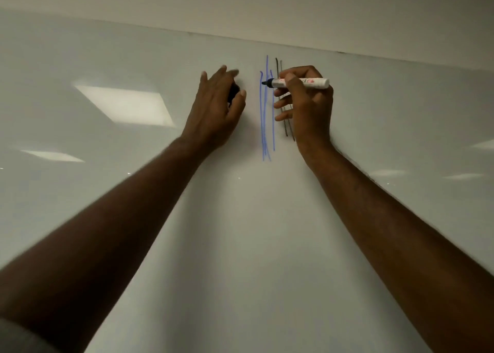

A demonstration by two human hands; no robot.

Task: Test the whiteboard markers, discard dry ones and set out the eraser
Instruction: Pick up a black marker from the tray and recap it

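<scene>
A whiteboard (133, 219) fills the view in front of me. My right hand (307, 104) grips a white-barrelled marker (312, 83) with a dark tip, held sideways with the tip pointing left onto the board. Several blue vertical strokes (264, 128) run down the board at the tip. Two dark strokes (287, 128) lie just right of them, partly behind my right hand. My left hand (216, 112) is raised against the board to the left of the strokes and holds a small black object, likely the marker's cap (234, 92), between thumb and fingers.
The board's top edge (160, 29) meets a plain wall above. Ceiling lights are reflected on the glossy board at left (125, 104) and right (465, 176). No eraser or other markers are in view.
</scene>
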